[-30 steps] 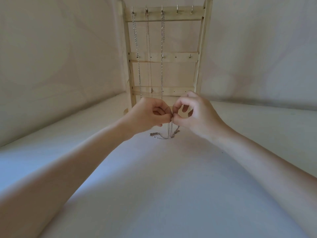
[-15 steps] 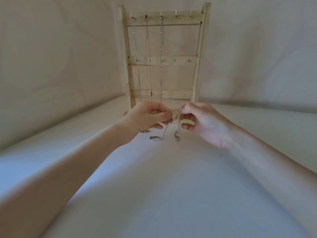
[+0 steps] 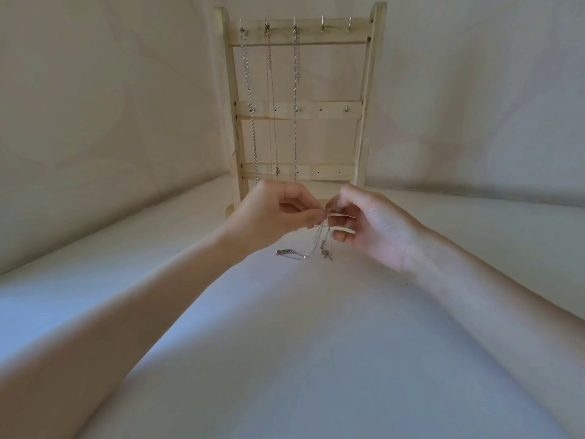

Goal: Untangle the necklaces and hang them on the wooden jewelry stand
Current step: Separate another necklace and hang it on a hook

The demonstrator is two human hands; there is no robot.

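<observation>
Two bare hands meet fingertip to fingertip above a pale cloth-covered surface. The left hand and right hand both pinch a thin tangled silver chain necklace, whose loose ends trail onto the cloth just below the grip. Half a second ago the hands were slightly apart. Directly behind the grip stands the tall pale wooden jewelry stand, three silver chains hanging from its left hooks. Open cloth lies on both sides.
</observation>
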